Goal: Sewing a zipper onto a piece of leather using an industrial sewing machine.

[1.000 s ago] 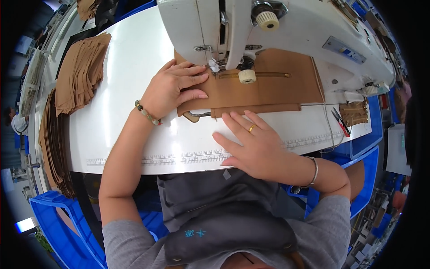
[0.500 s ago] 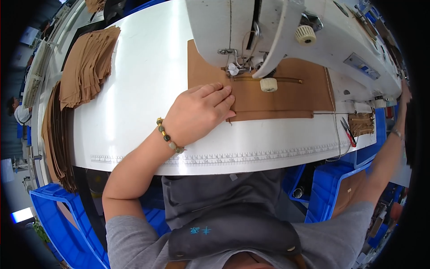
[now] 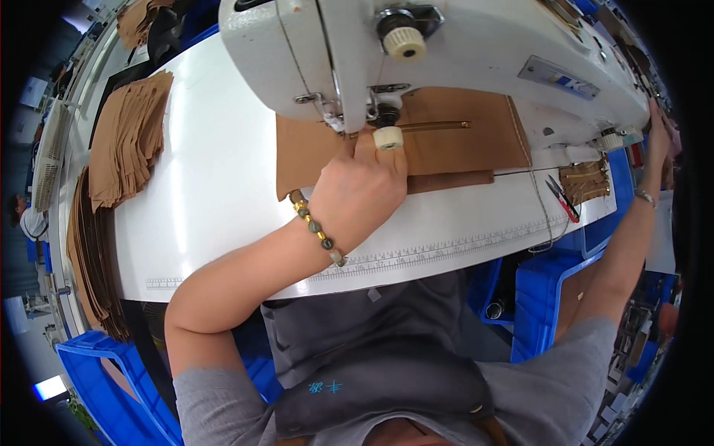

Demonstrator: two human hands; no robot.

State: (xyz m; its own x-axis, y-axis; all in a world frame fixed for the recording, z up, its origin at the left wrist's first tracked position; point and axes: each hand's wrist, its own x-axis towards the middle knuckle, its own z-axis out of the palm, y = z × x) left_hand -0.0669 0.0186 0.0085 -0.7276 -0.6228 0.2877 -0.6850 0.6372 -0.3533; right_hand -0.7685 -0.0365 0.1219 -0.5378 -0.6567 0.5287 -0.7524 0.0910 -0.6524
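A brown fabric piece with a zipper lies flat under the white sewing machine. My left hand, with a bead bracelet at the wrist, presses on the fabric right beside the presser foot. My right hand reaches far out to the right end of the machine, by its handwheel; the fingers are mostly hidden at the frame's rim.
A stack of brown fabric pieces lies at the table's left, with darker pieces hanging over the left edge. Small red-handled snips and a brown scrap lie at the right. Blue bins stand below the white table.
My right hand left the fabric and swung out to the machine's right end. My left hand slid along the fabric up to the presser foot.
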